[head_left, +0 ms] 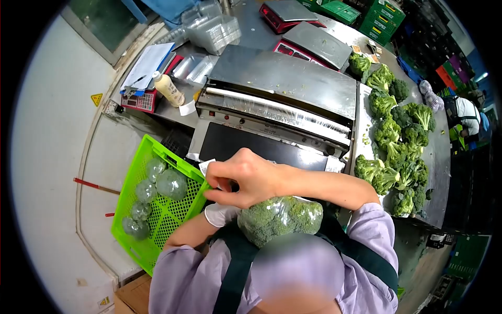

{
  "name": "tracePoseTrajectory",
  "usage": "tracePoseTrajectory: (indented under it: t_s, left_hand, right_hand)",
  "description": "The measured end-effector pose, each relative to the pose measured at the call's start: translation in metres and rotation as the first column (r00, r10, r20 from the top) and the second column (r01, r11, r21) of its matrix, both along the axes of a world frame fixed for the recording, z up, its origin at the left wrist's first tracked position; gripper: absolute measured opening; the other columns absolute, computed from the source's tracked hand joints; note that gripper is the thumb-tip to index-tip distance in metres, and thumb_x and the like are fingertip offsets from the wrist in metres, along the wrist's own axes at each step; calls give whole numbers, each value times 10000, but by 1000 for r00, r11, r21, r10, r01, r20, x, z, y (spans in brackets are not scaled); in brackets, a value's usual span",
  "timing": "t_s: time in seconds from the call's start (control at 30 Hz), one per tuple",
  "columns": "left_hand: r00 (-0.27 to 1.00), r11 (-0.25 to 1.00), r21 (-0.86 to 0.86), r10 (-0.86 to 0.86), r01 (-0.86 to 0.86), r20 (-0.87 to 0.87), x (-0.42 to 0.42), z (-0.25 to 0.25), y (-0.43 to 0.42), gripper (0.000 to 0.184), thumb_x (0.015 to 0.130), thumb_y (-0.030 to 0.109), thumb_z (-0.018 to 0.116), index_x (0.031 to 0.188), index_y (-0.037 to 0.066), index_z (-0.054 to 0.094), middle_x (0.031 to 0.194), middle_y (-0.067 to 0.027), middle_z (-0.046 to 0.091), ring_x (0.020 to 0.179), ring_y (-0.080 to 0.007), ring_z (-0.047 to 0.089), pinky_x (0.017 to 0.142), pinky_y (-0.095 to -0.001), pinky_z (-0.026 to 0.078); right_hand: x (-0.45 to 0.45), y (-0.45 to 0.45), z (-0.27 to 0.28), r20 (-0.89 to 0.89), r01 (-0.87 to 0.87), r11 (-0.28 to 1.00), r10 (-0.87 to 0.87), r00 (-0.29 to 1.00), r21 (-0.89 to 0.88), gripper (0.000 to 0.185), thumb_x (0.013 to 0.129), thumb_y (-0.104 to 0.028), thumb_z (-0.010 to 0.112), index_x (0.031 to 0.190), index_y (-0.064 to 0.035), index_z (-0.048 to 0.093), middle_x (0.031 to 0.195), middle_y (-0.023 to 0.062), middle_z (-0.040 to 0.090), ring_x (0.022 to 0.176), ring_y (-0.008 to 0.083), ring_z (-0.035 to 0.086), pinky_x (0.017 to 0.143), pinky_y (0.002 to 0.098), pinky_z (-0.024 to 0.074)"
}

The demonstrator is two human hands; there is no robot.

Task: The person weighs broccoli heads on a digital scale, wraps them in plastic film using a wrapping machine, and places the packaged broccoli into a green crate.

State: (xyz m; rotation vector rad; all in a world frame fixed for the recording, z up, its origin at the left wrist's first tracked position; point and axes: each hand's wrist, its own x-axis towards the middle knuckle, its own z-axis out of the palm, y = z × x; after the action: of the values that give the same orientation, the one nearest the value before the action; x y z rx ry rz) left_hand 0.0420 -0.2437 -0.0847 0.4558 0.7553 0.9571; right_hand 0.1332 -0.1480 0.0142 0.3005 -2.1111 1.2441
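A large broccoli head (282,217) in clear film is held up close to the chest. My left hand (219,214), in a white glove, is at its left side and supports it from below, its fingers mostly hidden. Bare and curled, my right hand (238,180) reaches across above the broccoli, with thumb and fingers drawn together; what they pinch, if anything, is hidden. A small white label (206,167) shows just beyond its fingers. Behind the hands stands the wrapping machine (282,78), with a roll of clear film (277,112) and a dark plate (251,144).
A green crate (122,209) with several wrapped broccoli heads (171,184) is at left. Unwrapped broccoli (388,133) covers the right table. Scales (314,44), plastic trays (212,31), a bottle (168,90) and a clipboard (146,65) lie behind. A person (465,115) is at far right.
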Motion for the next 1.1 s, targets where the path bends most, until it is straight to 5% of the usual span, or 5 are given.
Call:
tracePoseTrajectory:
  t_s: [0.17,0.3,0.6,0.93,1.1]
  left_hand:
    - [921,916,-302,333,-266,201,28,-5,-3,362,905,237,469,1191,18,500,1186,-109,546,1138,-214,503,979,-363,403]
    - [874,871,-329,442,-365,200,24,-19,-14,350,908,252,445,1154,15,520,1177,-106,545,1123,-229,513,986,-387,392]
    - [990,968,249,-8,44,-143,40,-12,-11,879,771,355,720,1400,7,214,1356,-146,351,1267,-215,326,1046,-323,286]
    - [745,676,316,631,-665,217,-53,-24,-88,670,818,365,571,1347,19,350,1274,-100,492,1176,-209,463,1004,-346,367]
    - [203,209,57,975,-976,-85,-125,-70,-210,510,879,319,506,1295,44,405,1239,-88,513,1145,-210,481,948,-365,406]
  right_hand:
    - [22,12,-16,254,-360,906,410,876,-224,253,811,-219,658,916,8,622,933,139,643,906,235,605,686,321,472]
    - [56,39,-50,-113,-755,258,909,401,-603,370,887,-273,539,1076,37,611,1083,215,604,1138,367,493,988,467,339]
    - [126,22,-123,123,108,-187,-71,990,-977,532,927,-406,366,497,-100,436,534,28,434,811,258,518,892,452,406]
    - [-37,15,-84,307,267,233,159,938,-935,502,931,-449,415,970,15,604,1043,173,621,1050,265,562,941,359,394]
    - [-37,1,-100,526,399,576,64,848,-714,250,904,-210,552,992,17,610,1029,126,630,987,192,588,859,301,436]
